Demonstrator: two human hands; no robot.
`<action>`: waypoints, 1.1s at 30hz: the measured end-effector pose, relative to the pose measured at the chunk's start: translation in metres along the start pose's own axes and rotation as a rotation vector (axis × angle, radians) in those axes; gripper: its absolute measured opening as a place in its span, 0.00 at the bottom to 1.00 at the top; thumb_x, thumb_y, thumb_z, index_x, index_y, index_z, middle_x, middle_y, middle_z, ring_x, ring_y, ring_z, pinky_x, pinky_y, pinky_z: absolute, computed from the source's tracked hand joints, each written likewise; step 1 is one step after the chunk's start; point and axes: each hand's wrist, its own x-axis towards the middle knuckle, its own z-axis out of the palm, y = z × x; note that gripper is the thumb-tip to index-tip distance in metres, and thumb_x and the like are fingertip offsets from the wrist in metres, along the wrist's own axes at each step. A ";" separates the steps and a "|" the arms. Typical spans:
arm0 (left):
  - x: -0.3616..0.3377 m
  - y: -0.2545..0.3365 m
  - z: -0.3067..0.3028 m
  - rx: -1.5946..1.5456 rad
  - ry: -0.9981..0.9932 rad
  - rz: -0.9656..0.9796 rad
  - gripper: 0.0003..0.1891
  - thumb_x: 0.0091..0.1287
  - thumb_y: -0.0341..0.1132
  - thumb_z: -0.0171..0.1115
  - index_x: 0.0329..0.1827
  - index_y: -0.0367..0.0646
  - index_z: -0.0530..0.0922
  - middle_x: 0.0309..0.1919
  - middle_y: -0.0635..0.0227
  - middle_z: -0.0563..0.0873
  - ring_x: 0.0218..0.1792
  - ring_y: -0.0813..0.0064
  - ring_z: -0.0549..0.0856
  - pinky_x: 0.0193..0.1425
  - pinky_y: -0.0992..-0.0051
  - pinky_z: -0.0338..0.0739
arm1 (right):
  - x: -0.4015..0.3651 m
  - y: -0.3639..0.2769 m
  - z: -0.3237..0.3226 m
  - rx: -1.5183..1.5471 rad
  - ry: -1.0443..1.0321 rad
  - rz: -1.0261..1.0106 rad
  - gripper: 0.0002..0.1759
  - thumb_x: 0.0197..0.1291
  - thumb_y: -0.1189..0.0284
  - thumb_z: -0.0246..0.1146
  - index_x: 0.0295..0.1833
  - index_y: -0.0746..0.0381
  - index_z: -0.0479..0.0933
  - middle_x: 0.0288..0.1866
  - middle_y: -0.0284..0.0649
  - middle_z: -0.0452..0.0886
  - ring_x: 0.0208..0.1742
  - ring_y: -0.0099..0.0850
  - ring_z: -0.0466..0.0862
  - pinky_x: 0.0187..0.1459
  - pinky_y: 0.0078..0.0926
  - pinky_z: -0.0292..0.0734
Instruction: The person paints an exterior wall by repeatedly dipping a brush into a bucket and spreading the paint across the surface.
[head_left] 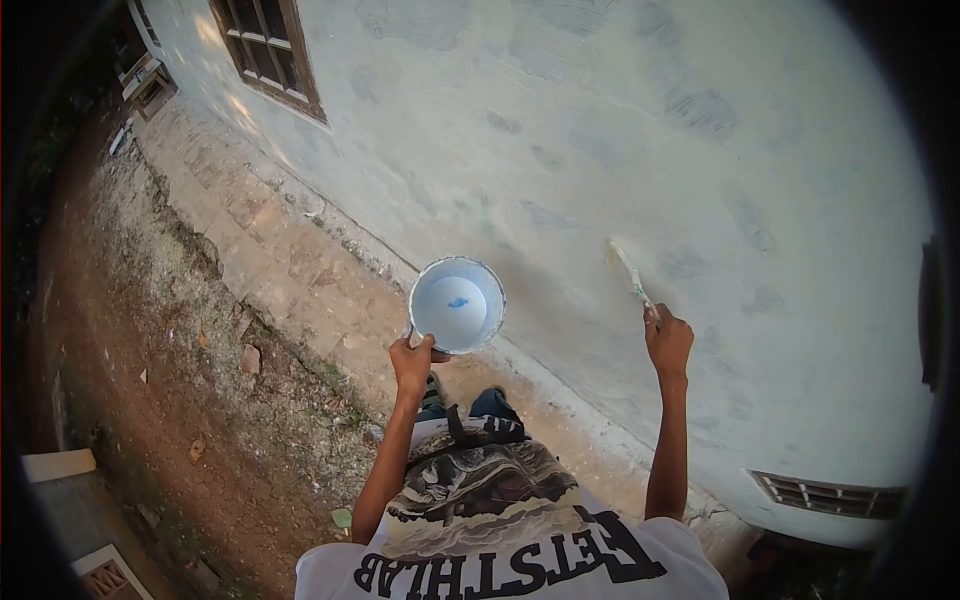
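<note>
- One left hand (413,358), just below the middle of the view, is closed on the rim of the pail at about its 7 o'clock edge. The thumb lies over the lip and the fingers curl beneath.
- One round pail (428,290) is held out in front of the body, near the centre of the view. Its inside is coated pale blue-white, with one darker blue blot (458,302) in the middle of the paint.
- One right hand (668,340), at 3 o'clock from the pail and well apart from it, is wrapped in a tight fist around the lower end of the brush handle.
- One brush (632,278) slants up from that fist toward 11 o'clock, and its pale bristle end rests against the wall.
- One wall (600,120) fills the upper and right of the view. It is pale and mottled with several darker grey patches.
- One wooden-framed window (268,50) sits in the wall at 11 o'clock.
- One slatted vent (825,492) sits low in the wall at 4 o'clock.
- One paved strip (290,260) runs along the foot of the wall, with bare dirt (130,330) beside it at 9 o'clock.
- One white printed T-shirt (500,560) shows at 6 o'clock, and both bare forearms rise from it.
</note>
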 end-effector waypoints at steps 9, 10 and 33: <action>-0.007 -0.003 -0.001 -0.003 0.049 0.000 0.24 0.64 0.23 0.55 0.57 0.11 0.61 0.27 0.42 0.83 0.21 0.56 0.87 0.27 0.68 0.87 | 0.040 -0.053 0.095 0.012 -0.041 -0.229 0.16 0.64 0.59 0.58 0.32 0.60 0.77 0.17 0.45 0.78 0.19 0.44 0.80 0.22 0.40 0.74; -0.007 -0.002 0.001 0.005 0.052 -0.007 0.23 0.64 0.22 0.55 0.56 0.10 0.61 0.27 0.42 0.83 0.21 0.56 0.87 0.27 0.68 0.88 | 0.048 -0.052 0.096 0.013 -0.039 -0.227 0.16 0.64 0.59 0.58 0.32 0.60 0.77 0.17 0.45 0.78 0.19 0.44 0.80 0.22 0.40 0.74; -0.009 -0.012 0.011 0.055 -0.041 -0.049 0.23 0.64 0.23 0.56 0.56 0.12 0.63 0.27 0.45 0.84 0.21 0.58 0.86 0.26 0.68 0.87 | 0.023 0.010 0.002 -0.075 0.038 -0.067 0.15 0.64 0.61 0.59 0.32 0.61 0.76 0.17 0.47 0.77 0.20 0.47 0.79 0.23 0.40 0.73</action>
